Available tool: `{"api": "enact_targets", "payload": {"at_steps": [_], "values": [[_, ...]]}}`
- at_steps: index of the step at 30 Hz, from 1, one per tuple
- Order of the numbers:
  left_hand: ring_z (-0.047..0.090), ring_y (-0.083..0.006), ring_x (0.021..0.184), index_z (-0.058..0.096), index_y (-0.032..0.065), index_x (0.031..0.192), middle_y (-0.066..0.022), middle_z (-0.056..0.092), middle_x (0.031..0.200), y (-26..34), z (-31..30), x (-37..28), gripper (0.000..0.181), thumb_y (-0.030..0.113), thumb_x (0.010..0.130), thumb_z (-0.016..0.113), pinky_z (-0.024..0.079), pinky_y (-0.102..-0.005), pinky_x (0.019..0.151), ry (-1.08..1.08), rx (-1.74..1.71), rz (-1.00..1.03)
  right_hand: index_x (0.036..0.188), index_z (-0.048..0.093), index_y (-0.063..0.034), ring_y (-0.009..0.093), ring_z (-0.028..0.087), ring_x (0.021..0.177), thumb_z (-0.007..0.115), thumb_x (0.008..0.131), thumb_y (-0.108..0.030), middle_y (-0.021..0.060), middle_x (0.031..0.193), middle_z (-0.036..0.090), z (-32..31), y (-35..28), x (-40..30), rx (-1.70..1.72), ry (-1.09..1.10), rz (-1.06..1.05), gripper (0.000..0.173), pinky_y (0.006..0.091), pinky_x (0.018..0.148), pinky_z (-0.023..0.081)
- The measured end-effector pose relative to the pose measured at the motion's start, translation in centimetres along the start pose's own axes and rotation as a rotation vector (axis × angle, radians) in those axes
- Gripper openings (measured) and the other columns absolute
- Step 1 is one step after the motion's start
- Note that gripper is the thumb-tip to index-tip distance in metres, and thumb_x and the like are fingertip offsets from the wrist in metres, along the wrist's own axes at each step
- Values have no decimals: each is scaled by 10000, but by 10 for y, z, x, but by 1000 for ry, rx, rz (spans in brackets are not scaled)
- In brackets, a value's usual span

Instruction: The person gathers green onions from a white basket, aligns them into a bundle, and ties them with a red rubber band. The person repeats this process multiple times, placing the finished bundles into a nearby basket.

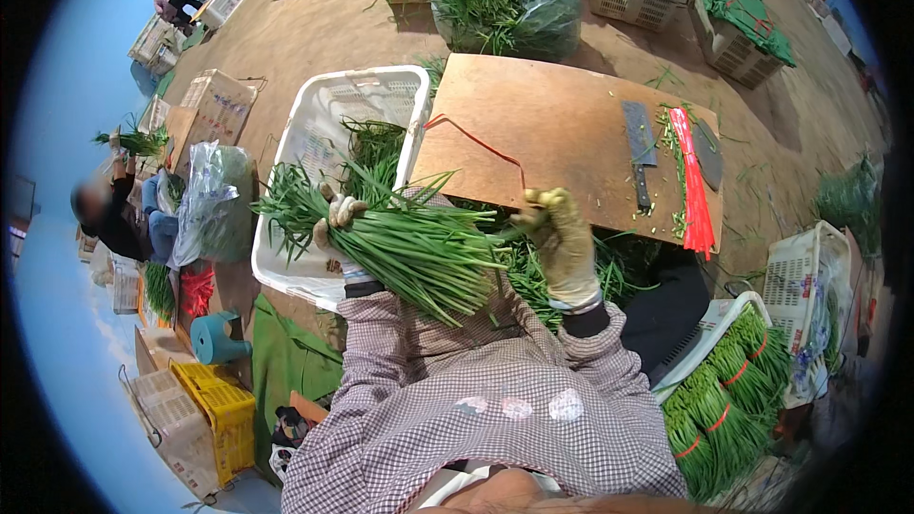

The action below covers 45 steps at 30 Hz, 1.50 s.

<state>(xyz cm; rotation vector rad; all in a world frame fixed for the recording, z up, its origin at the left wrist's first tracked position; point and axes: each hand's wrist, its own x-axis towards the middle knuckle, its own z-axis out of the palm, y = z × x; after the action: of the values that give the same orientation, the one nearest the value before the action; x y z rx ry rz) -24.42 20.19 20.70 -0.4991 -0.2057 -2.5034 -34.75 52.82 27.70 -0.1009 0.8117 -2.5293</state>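
Observation:
My left hand [340, 218], in a pale work glove, is closed around a loose bunch of green garlic chives [428, 250], leaves to the left and stem ends to the right. The bunch lies across my forearm side, over the near edge of a white plastic crate [285, 128] with more chives in it. My right hand [553, 228], in a stained glove, is raised just right of the stem ends; its fingers are curled and blurred, with some green by the fingertips. Beyond it, a red tie [493, 150] lies on a wooden board [528, 100].
A cleaver [639, 143] and a bundle of red ties [690, 178] lie on the board's right side, beside a dark blade [707, 150]. Tied chives [721, 400] fill a crate at lower right. A large bag of chives [500, 7] stands beyond. A co-worker [121, 214] sits at left.

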Motion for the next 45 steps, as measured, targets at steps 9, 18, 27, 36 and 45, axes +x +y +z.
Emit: {"api": "enact_targets", "payload": {"at_steps": [9,18,27,36,45], "values": [[495,-112,722,461,-20,1386,26,460,745,-7,-2,-1,568,104,862,639,453,-320,936,-50,-24,37,1214,667,-114,269,665,935,795,797,-320,113,1059,688,-23,-16,-14,-1525,-319,-438,482,400,812,531],[487,-134,763,460,102,816,10,433,768,-15,4,0,224,156,833,676,436,-333,959,99,-81,18,1016,697,-82,170,681,804,675,938,-140,80,995,742,17,-2,-9,-661,20,-580,99,306,680,535],[525,-197,745,509,36,760,-58,517,761,17,-43,-12,136,92,814,620,491,-333,842,423,-33,275,1263,641,-23,296,649,1087,690,921,-386,155,1190,687,-105,-48,-61,-1406,-614,399,501,368,937,510],[576,-211,770,601,26,789,-76,594,767,16,-43,-8,183,180,866,537,484,-365,929,399,206,155,1285,571,16,68,559,711,604,1003,-253,35,980,670,-42,44,-49,-672,-194,321,391,212,634,504],[649,-241,747,671,-10,865,-102,692,801,39,-55,-14,224,174,845,544,515,-383,904,544,347,191,1184,673,-33,306,678,987,611,957,-437,173,1053,712,-120,1,-63,-1675,-314,551,468,404,863,535]]}}
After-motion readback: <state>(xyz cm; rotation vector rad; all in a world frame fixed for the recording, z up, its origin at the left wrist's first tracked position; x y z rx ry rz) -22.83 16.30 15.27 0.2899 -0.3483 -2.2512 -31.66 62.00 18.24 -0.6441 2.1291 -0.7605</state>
